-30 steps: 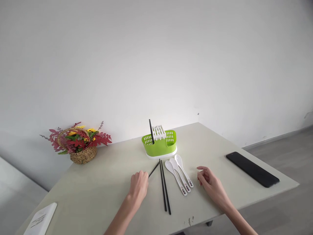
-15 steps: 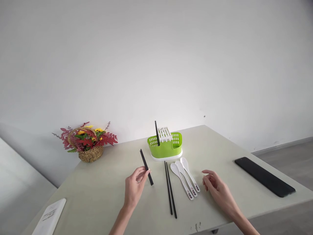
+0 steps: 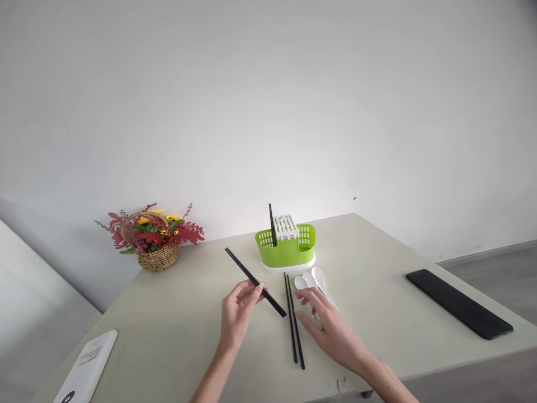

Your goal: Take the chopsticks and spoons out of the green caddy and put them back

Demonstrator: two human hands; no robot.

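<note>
Left hand (image 3: pixel 238 310): fingers pinched on a black chopstick (image 3: pixel 255 282), held tilted above the table (image 3: pixel 176 336).
Chopstick pair (image 3: pixel 294 322): flat on table between both hands.
Right hand (image 3: pixel 331 330): fingers spread loose, holding nothing, over the white spoons (image 3: pixel 312 281).
Green cutlery caddy (image 3: pixel 286 249): beyond both hands, one chopstick upright inside.

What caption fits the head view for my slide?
Left hand pinches one black chopstick above the table; right hand reaches over spoons toward two chopsticks before a green caddy.
</note>
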